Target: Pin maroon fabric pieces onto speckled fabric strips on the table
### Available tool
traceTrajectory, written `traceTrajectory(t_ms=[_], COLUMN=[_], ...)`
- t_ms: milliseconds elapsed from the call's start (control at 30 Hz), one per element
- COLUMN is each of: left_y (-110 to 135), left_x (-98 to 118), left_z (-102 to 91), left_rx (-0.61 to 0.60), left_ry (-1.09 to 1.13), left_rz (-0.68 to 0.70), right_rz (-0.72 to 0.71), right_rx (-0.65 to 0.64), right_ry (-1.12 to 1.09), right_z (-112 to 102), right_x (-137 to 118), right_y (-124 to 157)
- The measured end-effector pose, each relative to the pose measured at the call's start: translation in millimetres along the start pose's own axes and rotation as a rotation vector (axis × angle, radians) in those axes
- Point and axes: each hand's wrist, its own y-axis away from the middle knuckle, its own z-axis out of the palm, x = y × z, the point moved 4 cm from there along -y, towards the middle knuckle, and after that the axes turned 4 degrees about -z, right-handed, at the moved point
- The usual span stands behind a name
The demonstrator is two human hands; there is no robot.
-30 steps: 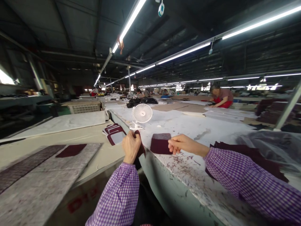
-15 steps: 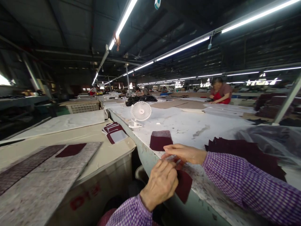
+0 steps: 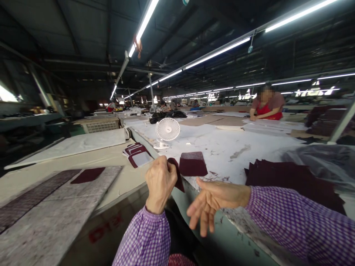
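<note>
Moved since half a second ago: left hand (image 3: pixel 161 181) has risen from the desk edge, carrying a maroon fabric piece (image 3: pixel 177 173); right hand (image 3: pixel 212 201) has let go.
Left hand: I see it clenched on the piece, held above the gap between desks.
Right hand: released, palm open, fingers spread just off the desk (image 3: pixel 222 147) edge.
Stack (image 3: pixel 192 164): sits near the edge, within reach.
Open room: bare desk past the fan (image 3: pixel 167 131).

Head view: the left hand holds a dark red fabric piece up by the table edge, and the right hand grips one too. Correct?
Not quite. In the head view the right hand is open and holds nothing; only the left hand has a grip on a dark red fabric piece.
</note>
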Motion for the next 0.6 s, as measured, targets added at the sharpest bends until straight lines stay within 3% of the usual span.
traceTrajectory(t_ms=[167, 267, 333, 400, 533, 600], left_y=[47, 74, 84, 82, 48, 30], left_x=[28, 37, 38, 33, 11, 9], left_z=[-8.0, -10.2, -10.6, -10.6, 6.7, 28.5], left_rx=[-0.009, -0.112, -0.178, -0.205, -0.153, -0.265], left_ry=[0.304, 0.445, 0.521, 0.65, 0.782, 0.75], left_rz=[0.46, 0.686, 0.753, 0.7, 0.184, 0.016], right_rz=[-0.144, -0.23, -0.303, -0.373, -0.4, -0.38], right_rx=[0.282, 0.519, 0.622, 0.638, 0.564, 0.571], right_ry=[-0.13, -0.021, 0.093, 0.191, 0.247, 0.238], right_z=[-17, -37, -47, -51, -51, -52], right_x=[3, 4, 2, -4, -16, -16], right_y=[-8, -2, 4, 9, 17, 20])
